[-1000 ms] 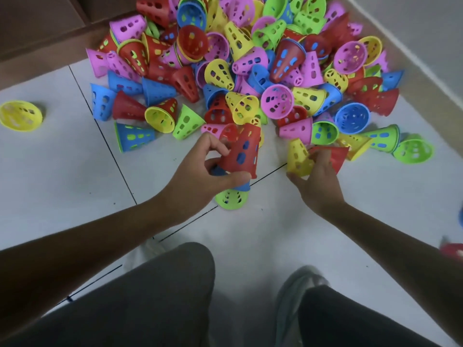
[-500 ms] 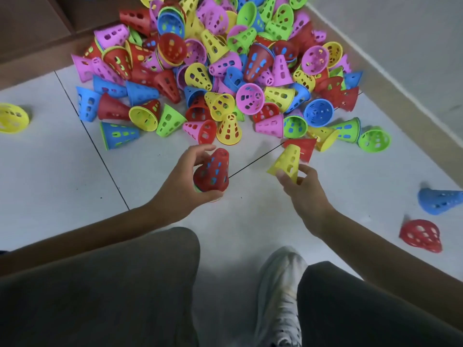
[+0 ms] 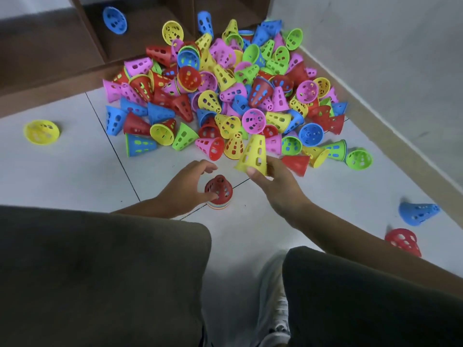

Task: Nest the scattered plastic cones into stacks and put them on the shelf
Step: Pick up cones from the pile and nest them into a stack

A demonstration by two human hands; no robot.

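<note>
A big pile of perforated plastic cones (image 3: 225,96) in red, blue, yellow, green and pink lies on the white tile floor in front of a dark wooden shelf (image 3: 140,46). A short nested stack topped by a red cone (image 3: 218,190) stands upright on the floor. My left hand (image 3: 186,190) curls around it, thumb on its near side. My right hand (image 3: 275,189) holds a yellow cone (image 3: 253,155) by its rim, narrow end up, just above and right of the stack.
Loose cones lie apart from the pile: a yellow one (image 3: 41,132) at left, a blue one (image 3: 418,213) and a red one (image 3: 403,241) at right, a blue one (image 3: 114,20) inside the shelf. A wall (image 3: 388,71) runs along the right. My knees and a shoe (image 3: 271,296) fill the foreground.
My left hand has set the red-topped stack down on the floor. My right hand has lifted the yellow cone out of the pile and brought it left toward the stack.
</note>
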